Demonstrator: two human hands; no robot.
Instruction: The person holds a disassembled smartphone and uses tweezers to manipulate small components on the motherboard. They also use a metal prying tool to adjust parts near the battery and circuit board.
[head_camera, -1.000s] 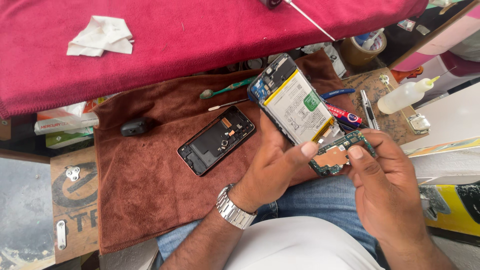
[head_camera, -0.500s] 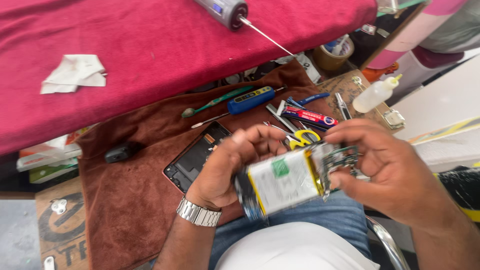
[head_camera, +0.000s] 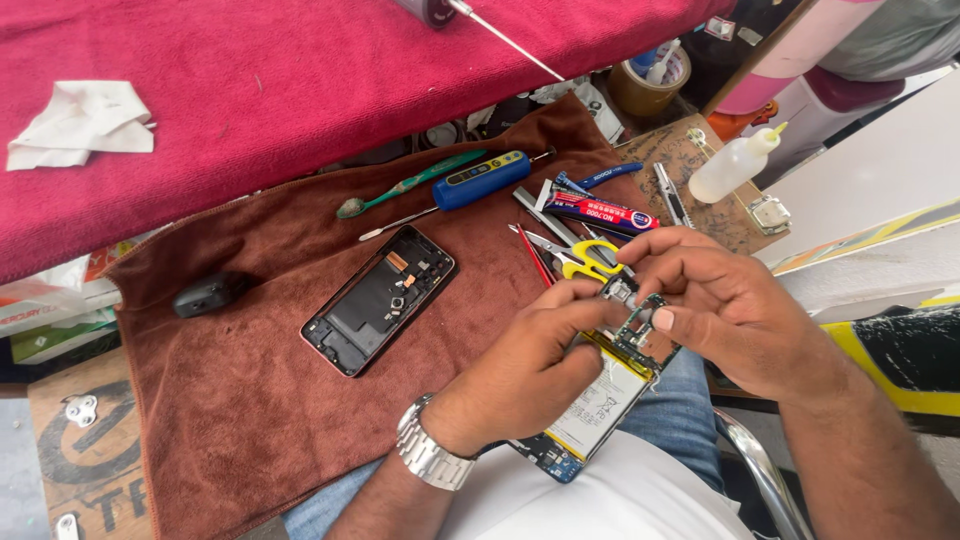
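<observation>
The left hand (head_camera: 525, 365) grips an opened phone (head_camera: 600, 400) from below, its fingers curled tight around the body, which is held over the person's lap, tilted, with the battery face up. The right hand (head_camera: 725, 305) comes in from the right, fingers bunched narrow and pinching at the circuit board (head_camera: 640, 325) at the phone's upper end; the thumb rests on the board's edge. A watch (head_camera: 428, 455) sits on the left wrist.

Just beyond the hands, on the brown towel (head_camera: 230, 400), lie yellow-handled scissors (head_camera: 585, 258), partly hidden by the right fingers, with a red pick (head_camera: 535, 262) beside them. Farther up are a red glue tube (head_camera: 600, 213), a blue screwdriver (head_camera: 483, 180) and a green toothbrush (head_camera: 410, 183). A phone back cover (head_camera: 378, 300) lies inside-up near the towel's middle, well apart from the hands, and a small black object (head_camera: 208, 293) sits at the left. A squeeze bottle (head_camera: 732, 167) lies on a worn board (head_camera: 690, 160) at the upper right. Behind runs a red cloth (head_camera: 300, 80) carrying a crumpled tissue (head_camera: 80, 122).
</observation>
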